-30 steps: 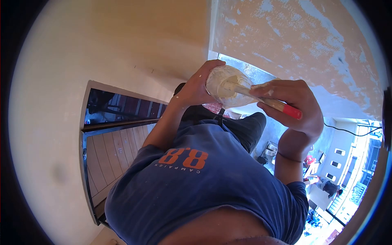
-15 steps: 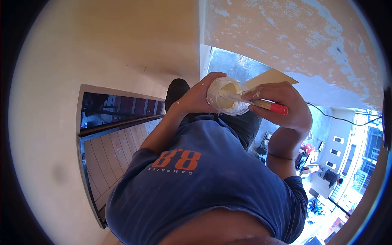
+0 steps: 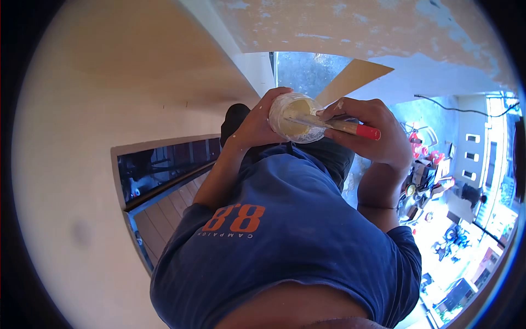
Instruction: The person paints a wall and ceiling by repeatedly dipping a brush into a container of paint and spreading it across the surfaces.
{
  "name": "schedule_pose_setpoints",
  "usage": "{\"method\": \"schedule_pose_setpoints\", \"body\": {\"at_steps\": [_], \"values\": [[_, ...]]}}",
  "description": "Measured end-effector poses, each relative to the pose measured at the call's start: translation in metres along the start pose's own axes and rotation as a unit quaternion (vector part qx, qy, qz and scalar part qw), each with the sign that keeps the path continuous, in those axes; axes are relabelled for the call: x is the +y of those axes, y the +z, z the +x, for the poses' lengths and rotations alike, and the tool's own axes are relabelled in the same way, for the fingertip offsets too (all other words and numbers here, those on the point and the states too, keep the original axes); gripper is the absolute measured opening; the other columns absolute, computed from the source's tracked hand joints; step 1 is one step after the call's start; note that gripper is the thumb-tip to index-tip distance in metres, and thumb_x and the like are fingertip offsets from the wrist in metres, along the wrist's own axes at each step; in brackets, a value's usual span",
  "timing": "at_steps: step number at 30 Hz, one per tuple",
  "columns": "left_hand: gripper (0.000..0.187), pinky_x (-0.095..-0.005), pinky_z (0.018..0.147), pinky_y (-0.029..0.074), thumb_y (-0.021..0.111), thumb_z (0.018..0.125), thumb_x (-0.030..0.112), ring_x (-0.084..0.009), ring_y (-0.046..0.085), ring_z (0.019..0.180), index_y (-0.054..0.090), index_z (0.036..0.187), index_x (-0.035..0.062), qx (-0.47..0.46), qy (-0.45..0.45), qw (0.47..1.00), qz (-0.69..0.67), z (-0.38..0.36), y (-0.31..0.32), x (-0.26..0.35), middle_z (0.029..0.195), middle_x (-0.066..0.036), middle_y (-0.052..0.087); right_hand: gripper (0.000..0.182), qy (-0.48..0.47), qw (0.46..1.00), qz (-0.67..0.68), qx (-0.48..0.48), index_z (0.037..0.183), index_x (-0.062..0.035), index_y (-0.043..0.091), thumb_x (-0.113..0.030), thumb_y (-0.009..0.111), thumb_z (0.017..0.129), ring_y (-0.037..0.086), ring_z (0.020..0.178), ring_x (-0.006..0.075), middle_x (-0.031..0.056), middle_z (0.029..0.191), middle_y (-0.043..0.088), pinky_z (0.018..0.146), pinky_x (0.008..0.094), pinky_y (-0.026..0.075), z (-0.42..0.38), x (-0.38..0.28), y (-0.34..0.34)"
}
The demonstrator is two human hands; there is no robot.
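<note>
In front of the chest, left hand (image 3: pixel 253 125) fingers curl round the side of a clear plastic cup of cream-coloured paste (image 3: pixel 295 118), gripping it, mouth tilted toward the camera. Right hand (image 3: pixel 371 131) fingers pinch a wooden-handled tool with a red end (image 3: pixel 341 126); its working end dips into the cup and is hidden in the paste, so brush or knife cannot be told. Red tip sticks out past the right knuckles. A thin tan flat board (image 3: pixel 350 80) rises just behind the cup and the right fingers; whether the right hand also holds it cannot be told.

Below the hands, blue T-shirt with orange "8.8" print (image 3: pixel 285 230) fills the lower middle and blocks most of the floor. Left: cream wall (image 3: pixel 82 137) with a dark-framed opening showing wooden planks (image 3: pixel 164 175). Top: patchy orange-and-white wall surface (image 3: pixel 356 27). Right: bright cluttered area with small items (image 3: pixel 438 219), too small to name; black cable (image 3: pixel 449 104) along the pale wall.
</note>
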State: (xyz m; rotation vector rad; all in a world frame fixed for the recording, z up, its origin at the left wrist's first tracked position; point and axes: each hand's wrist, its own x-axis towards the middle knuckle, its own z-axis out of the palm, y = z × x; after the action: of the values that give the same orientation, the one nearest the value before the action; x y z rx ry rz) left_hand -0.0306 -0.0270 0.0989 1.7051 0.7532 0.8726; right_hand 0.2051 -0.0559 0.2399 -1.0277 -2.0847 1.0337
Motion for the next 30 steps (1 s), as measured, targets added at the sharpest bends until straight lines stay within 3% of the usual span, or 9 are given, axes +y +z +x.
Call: {"method": "schedule_pose_setpoints", "body": {"at_steps": [5, 8, 10, 13, 15, 19, 30], "values": [[0.091, -0.0345, 0.093, 0.044, 0.087, 0.051, 0.016, -0.0235, 0.053, 0.111, 0.038, 0.127, 0.0086, -0.005, -0.018, 0.999, 0.034, 0.004, 0.002, 0.001, 0.122, -0.011, 0.05, 0.017, -0.01, 0.998, 0.003, 0.062, 0.088, -0.0034, 0.063, -0.008, 0.069, 0.073, 0.065, 0.071, 0.0284, 0.0124, 0.08, 0.067, 0.064, 0.033, 0.05, -0.007, 0.01, 0.005], [0.099, -0.0369, 0.095, 0.043, 0.09, 0.051, 0.018, -0.0245, 0.05, 0.115, 0.03, 0.13, 0.0084, -0.021, -0.008, 0.995, 0.097, 0.003, 0.0, -0.001, 0.126, -0.012, 0.047, 0.018, 0.003, 0.997, 0.003, 0.074, 0.088, -0.0007, 0.064, -0.004, 0.07, 0.071, 0.066, 0.074, 0.0266, 0.0128, 0.082, 0.067, 0.067, 0.0314, 0.051, -0.01, 0.009, 0.011], [0.091, -0.0342, 0.093, 0.044, 0.087, 0.051, 0.016, -0.0233, 0.053, 0.111, 0.038, 0.127, 0.0089, 0.019, -0.005, 0.999, 0.048, 0.004, 0.002, -0.004, 0.119, -0.011, 0.051, 0.019, 0.015, 0.997, -0.003, 0.073, 0.089, 0.0018, 0.065, 0.001, 0.07, 0.07, 0.067, 0.077, 0.0247, 0.0128, 0.085, 0.067, 0.07, 0.0297, 0.052, -0.01, 0.009, 0.011], [0.091, -0.0345, 0.092, 0.045, 0.088, 0.051, 0.018, -0.0234, 0.053, 0.11, 0.038, 0.127, 0.009, 0.015, -0.005, 0.999, 0.047, 0.007, 0.0, -0.004, 0.119, -0.011, 0.051, 0.019, 0.046, 0.995, -0.003, 0.084, 0.089, 0.0023, 0.065, 0.0, 0.07, 0.071, 0.067, 0.076, 0.024, 0.0131, 0.083, 0.067, 0.069, 0.0288, 0.051, -0.009, 0.009, 0.01], [0.092, -0.0346, 0.092, 0.045, 0.088, 0.051, 0.019, -0.0235, 0.053, 0.11, 0.038, 0.127, 0.0092, 0.015, -0.001, 0.998, 0.064, 0.01, -0.001, -0.002, 0.119, -0.011, 0.051, 0.015, 0.058, 0.991, 0.019, 0.123, 0.086, -0.0021, 0.065, -0.009, 0.07, 0.074, 0.064, 0.064, 0.0282, 0.0138, 0.072, 0.066, 0.06, 0.032, 0.05, -0.006, 0.008, 0.013], [0.093, -0.0347, 0.092, 0.045, 0.088, 0.05, 0.023, -0.0238, 0.053, 0.11, 0.038, 0.127, 0.0098, 0.021, -0.002, 0.997, 0.075, 0.011, -0.001, -0.004, 0.118, -0.011, 0.051, 0.016, 0.096, 0.984, 0.029, 0.144, 0.086, -0.0015, 0.066, -0.012, 0.07, 0.074, 0.064, 0.063, 0.0285, 0.0145, 0.069, 0.065, 0.059, 0.0326, 0.05, 0.0, 0.004, 0.015], [0.093, -0.0364, 0.094, 0.044, 0.088, 0.053, 0.019, -0.0258, 0.052, 0.112, 0.034, 0.129, 0.0097, 0.01, -0.005, 0.997, 0.076, 0.008, -0.003, -0.007, 0.122, -0.012, 0.05, 0.021, 0.122, 0.98, -0.101, 0.118, 0.082, -0.0044, 0.067, -0.023, 0.068, 0.074, 0.06, 0.064, 0.0359, 0.0178, 0.067, 0.062, 0.061, 0.041, 0.049, 0.018, 0.01, 0.036]]}}
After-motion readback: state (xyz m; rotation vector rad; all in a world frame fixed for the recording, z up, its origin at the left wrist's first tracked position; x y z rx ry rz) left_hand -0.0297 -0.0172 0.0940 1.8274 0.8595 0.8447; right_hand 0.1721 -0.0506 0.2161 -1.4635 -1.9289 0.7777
